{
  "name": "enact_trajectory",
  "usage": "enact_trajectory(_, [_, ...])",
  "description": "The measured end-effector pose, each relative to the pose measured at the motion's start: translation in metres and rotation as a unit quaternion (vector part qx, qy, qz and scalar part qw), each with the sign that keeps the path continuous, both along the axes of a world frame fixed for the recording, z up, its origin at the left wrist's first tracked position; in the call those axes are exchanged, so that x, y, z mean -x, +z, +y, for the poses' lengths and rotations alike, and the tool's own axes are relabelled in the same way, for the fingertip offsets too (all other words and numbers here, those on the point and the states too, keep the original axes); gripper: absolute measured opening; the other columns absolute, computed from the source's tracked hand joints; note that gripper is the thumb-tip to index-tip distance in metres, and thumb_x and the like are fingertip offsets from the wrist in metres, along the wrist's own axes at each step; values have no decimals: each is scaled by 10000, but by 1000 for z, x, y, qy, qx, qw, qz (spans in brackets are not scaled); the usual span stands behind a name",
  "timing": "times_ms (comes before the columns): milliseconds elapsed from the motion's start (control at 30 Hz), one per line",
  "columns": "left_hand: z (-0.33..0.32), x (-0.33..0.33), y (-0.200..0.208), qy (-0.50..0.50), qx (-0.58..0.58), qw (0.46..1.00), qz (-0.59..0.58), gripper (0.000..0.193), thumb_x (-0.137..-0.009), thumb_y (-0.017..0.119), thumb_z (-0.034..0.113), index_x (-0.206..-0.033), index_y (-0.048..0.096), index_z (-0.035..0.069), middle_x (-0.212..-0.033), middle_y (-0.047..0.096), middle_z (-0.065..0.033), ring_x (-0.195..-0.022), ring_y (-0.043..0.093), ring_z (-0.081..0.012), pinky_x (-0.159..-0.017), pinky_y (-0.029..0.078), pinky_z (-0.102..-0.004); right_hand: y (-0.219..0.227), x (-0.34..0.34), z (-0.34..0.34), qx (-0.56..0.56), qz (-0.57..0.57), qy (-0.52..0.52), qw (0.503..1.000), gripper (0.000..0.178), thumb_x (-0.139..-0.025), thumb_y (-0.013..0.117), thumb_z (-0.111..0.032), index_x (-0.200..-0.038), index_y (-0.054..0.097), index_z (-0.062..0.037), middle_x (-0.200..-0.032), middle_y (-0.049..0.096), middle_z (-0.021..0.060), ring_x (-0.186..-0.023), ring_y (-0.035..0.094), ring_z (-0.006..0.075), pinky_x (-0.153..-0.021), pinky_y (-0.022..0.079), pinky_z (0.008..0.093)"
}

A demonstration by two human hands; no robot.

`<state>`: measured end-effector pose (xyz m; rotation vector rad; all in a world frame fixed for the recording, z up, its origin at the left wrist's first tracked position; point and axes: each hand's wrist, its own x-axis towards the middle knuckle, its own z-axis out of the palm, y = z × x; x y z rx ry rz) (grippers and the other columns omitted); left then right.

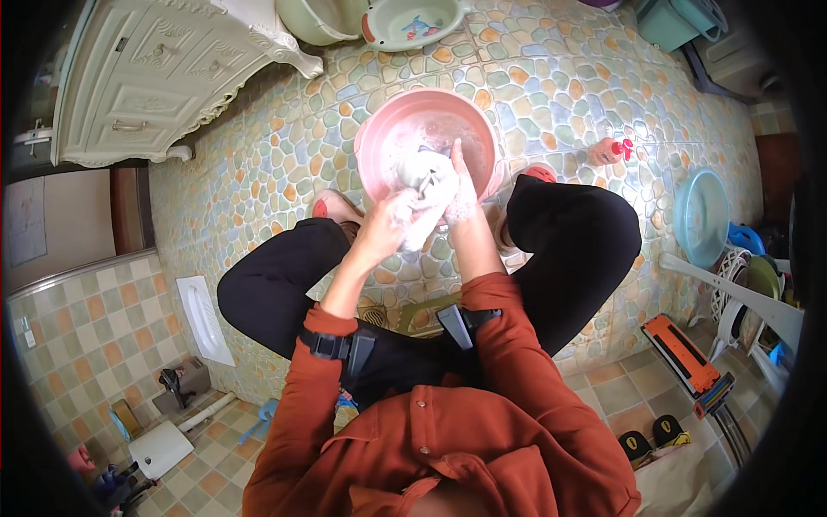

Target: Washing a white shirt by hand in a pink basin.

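Observation:
Over the near side of a pink basin (pixel 375 121), a bunched, wet white cloth (pixel 431 177) is between my hands. My left hand (pixel 388 226) is closed on the cloth's left, lower part, where a fold hangs past the basin's rim. Along the cloth's right side lies my right hand (pixel 463 191), soapy at the wrist. One of its digits points up and away from the cloth, while the other fingers are hidden by the fabric. Foamy water (pixel 439 129) shows in the basin, which stands on the floor between my feet.
A pink bottle with a red pump (pixel 610 151) stands to the right, with a blue basin (pixel 702 215) beyond it. Two pale basins (pixel 413 26) and a carved white cabinet (pixel 155 77) are at the far left. A white squat toilet (pixel 204 319) lies left.

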<state>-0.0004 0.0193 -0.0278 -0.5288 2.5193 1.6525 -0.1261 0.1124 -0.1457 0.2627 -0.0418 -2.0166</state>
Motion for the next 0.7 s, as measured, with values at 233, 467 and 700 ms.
enact_trajectory(233, [61, 24, 41, 5, 229, 973, 35, 341, -785, 713, 295, -1030, 634, 72, -958, 640, -153, -819, 638, -343, -682, 505, -392, -60, 6, -2, -147, 384, -57, 910, 468, -943, 488, -421, -1217, 524, -44, -1115, 612, 108, -969, 612, 225, -850, 509, 371])
enact_trajectory(467, [28, 49, 25, 88, 227, 963, -118, 364, -734, 730, 275, -990, 635, 34, -921, 642, -225, -822, 635, -387, -727, 498, -450, 1, -12, -18, 107, 234, -121, 959, 372, -942, 494, -330, -1191, 538, -57, -1101, 614, 86, -968, 607, 197, -853, 509, 338])
enact_trajectory(700, [-10, 43, -12, 250, -30, 968, 16, 543, -776, 697, 248, -1247, 518, 46, -1059, 641, -180, -950, 638, -255, -774, 504, -348, 89, -21, -10, -268, -48, -118, 955, 392, -974, 441, -361, -1221, 527, -68, -1152, 605, 65, -1047, 587, 215, -920, 494, 371])
